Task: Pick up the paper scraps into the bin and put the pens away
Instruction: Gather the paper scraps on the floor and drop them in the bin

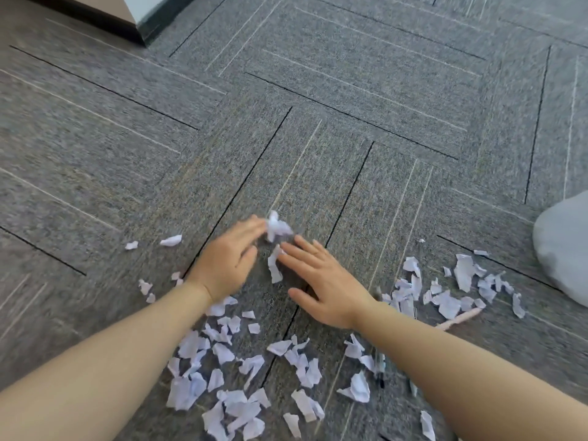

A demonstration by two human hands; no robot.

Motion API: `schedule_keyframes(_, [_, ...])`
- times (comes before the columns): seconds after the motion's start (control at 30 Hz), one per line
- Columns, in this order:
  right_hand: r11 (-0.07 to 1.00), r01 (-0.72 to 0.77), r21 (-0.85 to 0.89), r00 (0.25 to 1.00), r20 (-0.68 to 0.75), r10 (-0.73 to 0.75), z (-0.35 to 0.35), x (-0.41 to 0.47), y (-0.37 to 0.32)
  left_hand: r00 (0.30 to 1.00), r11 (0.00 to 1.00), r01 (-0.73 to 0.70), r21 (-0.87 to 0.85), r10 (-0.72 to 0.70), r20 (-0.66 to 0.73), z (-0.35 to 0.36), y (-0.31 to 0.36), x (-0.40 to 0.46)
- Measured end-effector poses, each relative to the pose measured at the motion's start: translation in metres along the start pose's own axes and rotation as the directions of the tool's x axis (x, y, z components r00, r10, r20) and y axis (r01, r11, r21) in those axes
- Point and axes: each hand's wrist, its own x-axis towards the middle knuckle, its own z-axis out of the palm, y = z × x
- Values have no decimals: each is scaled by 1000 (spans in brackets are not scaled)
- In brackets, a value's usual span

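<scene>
Head view, floor: grey carpet (350, 90) carries everything; no bin is in the frame.
Paper scraps: main litter (222, 377) lies toward the near edge of the carpet; a second cluster (461, 288) lies near the right edge, and a few strays (170, 240) lie to the left.
Left hand (227, 259): blurred, fingers close together, touching a crumpled scrap (276, 227).
Right hand (321, 286): flat, fingers spread, tips beside a long scrap (274, 265).
Pens: pink pen (461, 318) under the right cluster; dark pen (380, 367) partly hidden by the right forearm.
Progress: judged early; nearly all the scraps and both pens are still down.
Unclear: grey rounded object (563, 249), cut off at the right edge, unidentifiable.
</scene>
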Motion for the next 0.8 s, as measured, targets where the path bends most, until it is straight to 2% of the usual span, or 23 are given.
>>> schedule_keyframes(0.07, [993,62,101,998,-10,-61,6,-20,-8,994,995,-91,-38,93,63,10,16,-31])
schedule_keyframes(0.1, [987,68,146,997,-43,-63,7,-28,-10,993,993,-108,-54,111,47,11,20,-46])
schedule_keyframes(0.2, [987,51,152,987,-159,-27,8,-37,-18,990,997,-80,10,81,-116,1,18,-86])
schedule_keyframes(0.27, [998,55,28,998,-25,-54,11,-39,-24,991,992,26,124,-8,-137,-7,10,-110])
schedule_keyframes(0.37, [962,210,-175,962,213,-171,23,-48,-34,987,944,142,297,-156,24,-2,0,-143])
schedule_keyframes(0.47, [921,278,-275,942,266,-205,39,-58,-36,975,907,121,403,-185,124,16,1,-168])
schedule_keyframes(0.63, [896,226,-382,972,142,-185,48,-41,-37,978,897,76,436,-153,144,32,17,-171])
schedule_keyframes(0.73, [897,118,-426,993,24,-119,38,-21,-39,982,871,110,479,-168,81,35,16,-152])
schedule_keyframes(0.8, [877,115,-467,993,18,-120,34,-12,-37,992,841,90,534,-124,27,31,16,-134])
